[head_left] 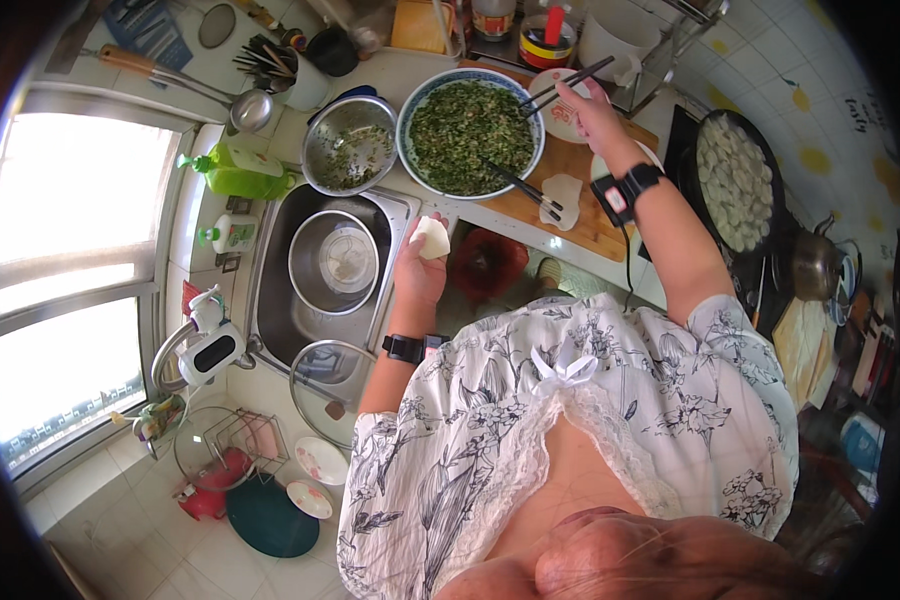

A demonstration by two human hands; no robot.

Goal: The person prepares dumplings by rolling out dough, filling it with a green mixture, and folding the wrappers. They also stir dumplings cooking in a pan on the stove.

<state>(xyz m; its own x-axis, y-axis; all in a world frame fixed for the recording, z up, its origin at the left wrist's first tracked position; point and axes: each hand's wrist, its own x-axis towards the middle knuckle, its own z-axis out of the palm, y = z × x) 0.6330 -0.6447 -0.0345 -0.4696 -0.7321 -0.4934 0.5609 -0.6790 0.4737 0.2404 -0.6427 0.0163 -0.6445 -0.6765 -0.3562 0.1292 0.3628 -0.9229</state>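
A round dough wrapper (pixel 430 238) lies on the palm and fingers of my left hand (pixel 420 262), just below the filling bowl. My right hand (pixel 594 120) grips a pair of dark chopsticks (pixel 570 84), whose tips reach the right edge of the green chopped filling (pixel 469 135) in a large blue-and-white bowl (pixel 403 161). A second dark pair of chopsticks (pixel 523 189) leans from that bowl over a dough wrapper (pixel 570 196) on the wooden board (pixel 607 244). Beyond my right hand is a plate with red writing (pixel 551 118).
Left of the filling stands a steel bowl (pixel 313 169) with green scraps. Below it, the sink (pixel 270 315) holds a steel basin (pixel 296 262). At the right, a black pan (pixel 774 176) is filled with dumplings (pixel 735 180). A red-lined bin (pixel 487 262) is below the counter's edge.
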